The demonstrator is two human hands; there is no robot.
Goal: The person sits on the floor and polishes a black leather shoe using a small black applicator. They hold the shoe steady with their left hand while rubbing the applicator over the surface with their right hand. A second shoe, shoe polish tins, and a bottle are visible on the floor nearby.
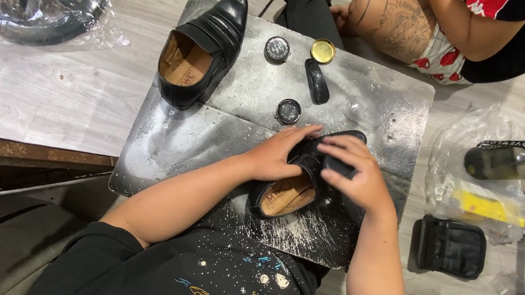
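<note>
At centre frame, on the scuffed metal surface (pixel 376 95), the left hand (pixel 278 153) clasps the black shoe (pixel 283 193) steady; the right hand (pixel 356 176) has its grip closed on a dark brush (pixel 335 165). Short, even strokes with the shoe pinned would serve best.

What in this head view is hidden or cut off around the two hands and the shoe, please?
- Black shoe: upper covered by both hands.
- Dark object under right hand: mostly hidden by fingers, kind unclear.
- Left hand: palm side unseen.
- Bottle in plastic bag: blurred by wrap.
</note>
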